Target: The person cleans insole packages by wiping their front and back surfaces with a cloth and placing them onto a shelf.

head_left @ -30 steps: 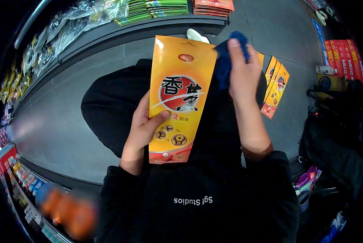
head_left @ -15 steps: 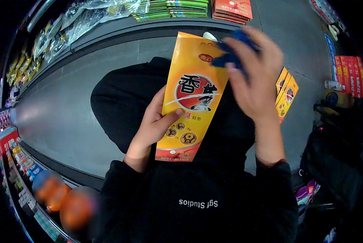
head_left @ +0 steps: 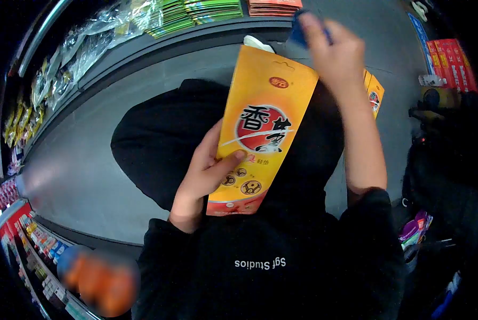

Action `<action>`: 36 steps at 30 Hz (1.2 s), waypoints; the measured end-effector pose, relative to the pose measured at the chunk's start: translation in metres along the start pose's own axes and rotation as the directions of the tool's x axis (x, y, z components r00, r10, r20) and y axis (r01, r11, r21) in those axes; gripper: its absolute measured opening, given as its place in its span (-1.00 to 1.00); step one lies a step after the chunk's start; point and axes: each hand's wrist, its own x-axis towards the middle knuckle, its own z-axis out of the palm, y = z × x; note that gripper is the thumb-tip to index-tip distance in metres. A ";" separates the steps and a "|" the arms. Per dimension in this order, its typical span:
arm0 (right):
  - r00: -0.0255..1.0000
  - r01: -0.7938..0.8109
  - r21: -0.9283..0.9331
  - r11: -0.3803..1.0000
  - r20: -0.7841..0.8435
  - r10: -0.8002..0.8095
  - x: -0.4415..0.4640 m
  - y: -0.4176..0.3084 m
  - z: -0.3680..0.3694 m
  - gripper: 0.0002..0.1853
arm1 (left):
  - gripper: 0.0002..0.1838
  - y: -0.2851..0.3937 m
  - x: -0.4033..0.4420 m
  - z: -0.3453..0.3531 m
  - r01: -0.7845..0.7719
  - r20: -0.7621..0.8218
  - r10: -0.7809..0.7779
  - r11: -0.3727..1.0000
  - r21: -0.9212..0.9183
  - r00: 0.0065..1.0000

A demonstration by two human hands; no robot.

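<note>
My left hand (head_left: 204, 170) holds a yellow insole packet (head_left: 268, 120) at its lower left edge, thumb across the front. The packet is tilted over my lap, its printed front with a red circle facing up. Beyond its upper right corner, my right hand (head_left: 339, 56) is closed on a dark blue cloth (head_left: 300, 33), raised apart from the packet. More yellow packets (head_left: 374, 93) lie on the floor to the right, partly hidden behind my right forearm. A white shoe tip (head_left: 258, 44) shows past the packet's top edge.
Ahead, a low shelf edge (head_left: 159, 45) carries green packets (head_left: 213, 9), orange-red packets (head_left: 274, 7) and clear plastic-wrapped goods (head_left: 97, 48). Red boxes (head_left: 452, 64) stand at right, above a dark heap (head_left: 441, 170). Stocked shelves (head_left: 41, 240) line the lower left.
My right hand has lifted the blue cloth off the packet's upper right edge and moved it up and away. My left hand keeps its hold; the view has shifted slightly.
</note>
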 end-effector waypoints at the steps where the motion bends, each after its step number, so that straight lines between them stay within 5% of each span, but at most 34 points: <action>1: 0.989 -0.145 0.023 0.989 0.018 0.145 0.006 0.015 -0.009 -0.59 | -0.39 -0.002 0.000 -0.002 -0.029 0.001 0.029 0.998 -0.055 1.000; 2: 0.937 -0.351 0.147 0.925 0.056 0.346 0.012 0.032 -0.022 -0.61 | -0.39 -0.001 0.000 -0.004 -0.030 0.001 0.030 0.998 -0.058 1.000; 5: 0.880 -0.430 0.402 0.808 -0.012 0.474 0.008 0.017 -0.040 -0.70 | -0.38 -0.002 -0.001 -0.006 -0.029 -0.100 0.028 0.999 -0.015 0.995; 7: 0.988 -0.040 0.160 0.986 -0.144 0.064 -0.006 0.008 -0.044 -0.72 | -0.38 -0.002 0.003 -0.005 -0.034 -0.124 0.033 0.999 -0.008 0.992; 8: 0.992 -0.078 0.266 0.961 -0.074 0.101 -0.020 -0.006 -0.040 -0.68 | -0.38 -0.001 0.004 -0.005 -0.030 -0.140 0.030 1.000 -0.003 0.990; 10: 0.992 0.097 0.095 0.991 0.070 -0.104 -0.035 -0.027 -0.029 -0.74 | -0.38 0.002 0.006 -0.005 -0.002 -0.126 -0.004 0.999 -0.044 0.992; 12: 0.990 -0.018 0.174 0.985 0.139 -0.006 -0.065 -0.035 -0.007 -0.77 | -0.38 0.000 0.008 -0.003 -0.061 -0.095 0.055 0.997 -0.054 0.994; 16: 0.952 0.065 0.291 0.954 0.270 -0.147 -0.093 -0.051 -0.020 -0.72 | -0.38 -0.004 0.005 -0.005 -0.047 -0.095 0.042 0.998 -0.049 0.995; 24: 0.998 0.054 -0.014 0.998 -0.011 -0.055 -0.046 -0.016 -0.012 -0.74 | -0.37 0.000 0.004 -0.006 -0.009 -0.028 0.005 0.989 -0.146 1.000; 27: 0.974 -0.141 -0.015 0.990 -0.179 0.136 -0.034 0.017 -0.025 -0.79 | -0.37 -0.006 0.002 -0.008 -0.030 -0.045 0.025 0.993 -0.116 0.999; 28: 0.937 -0.238 0.110 0.965 -0.238 0.257 -0.029 0.018 -0.031 -0.77 | -0.37 -0.005 0.002 -0.008 -0.017 -0.050 0.011 0.993 -0.115 0.999; 30: 0.716 -0.495 0.592 0.636 -0.136 0.685 -0.025 0.003 -0.045 -0.75 | -0.37 -0.003 0.002 -0.008 -0.006 -0.062 -0.001 0.993 -0.115 0.998; 33: 0.919 -0.205 0.341 0.918 -0.257 0.300 -0.030 0.005 -0.050 -0.76 | -0.38 0.002 0.006 -0.009 -0.040 -0.110 0.033 0.997 -0.067 0.993; 35: 0.995 0.023 0.091 0.996 -0.100 -0.013 -0.031 -0.026 -0.053 -0.77 | -0.40 0.004 0.010 -0.008 -0.027 -0.113 0.032 0.999 0.042 0.993; 36: 0.985 0.163 0.107 0.981 0.035 -0.168 -0.031 -0.038 -0.052 -0.76 | -0.40 0.004 0.010 -0.008 -0.028 -0.127 0.034 0.998 0.048 0.991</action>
